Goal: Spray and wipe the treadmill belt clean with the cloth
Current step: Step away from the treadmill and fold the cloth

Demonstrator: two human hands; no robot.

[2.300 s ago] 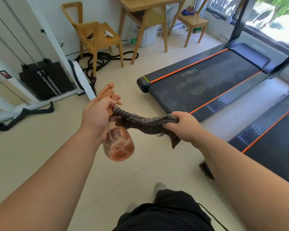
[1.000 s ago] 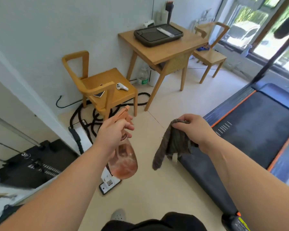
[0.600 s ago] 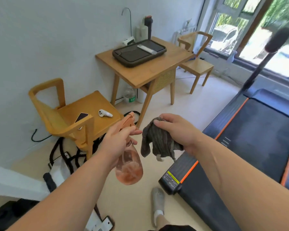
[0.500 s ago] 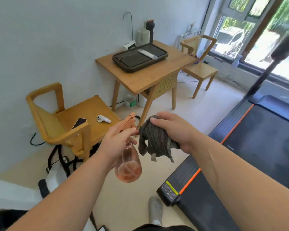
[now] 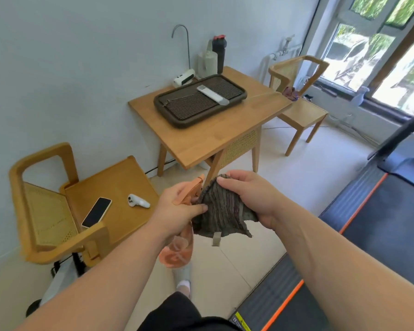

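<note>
Both your hands are up in front of you, meeting over the floor. Your left hand (image 5: 177,212) is wrapped round the neck of the spray bottle (image 5: 177,253), and its fingertips (image 5: 201,207) also pinch the near edge of the cloth (image 5: 222,211). Your right hand (image 5: 251,194) grips the cloth from the top, thumb over the upper fold and fingers curled behind it. The cloth sits stretched between your 2 hands, touching both.

The bottle runs close to upright: nozzle up and away toward the table (image 5: 225,139), round body hanging below your palm. The cloth's ribs run top to bottom, fanning wider at the lower hem, where a small tab (image 5: 216,240) dangles.

The treadmill belt (image 5: 380,225) is off to your right, well apart from the cloth, running from the bottom middle out to the right edge. An orange stripe (image 5: 359,211) marks its near rail. Pale floor (image 5: 294,173) lies open between you and the table. On your left, close by, a wooden chair (image 5: 58,249) carries a phone (image 5: 96,212) and a white handset (image 5: 138,202). Your foot (image 5: 183,275) is directly under the bottle.
</note>
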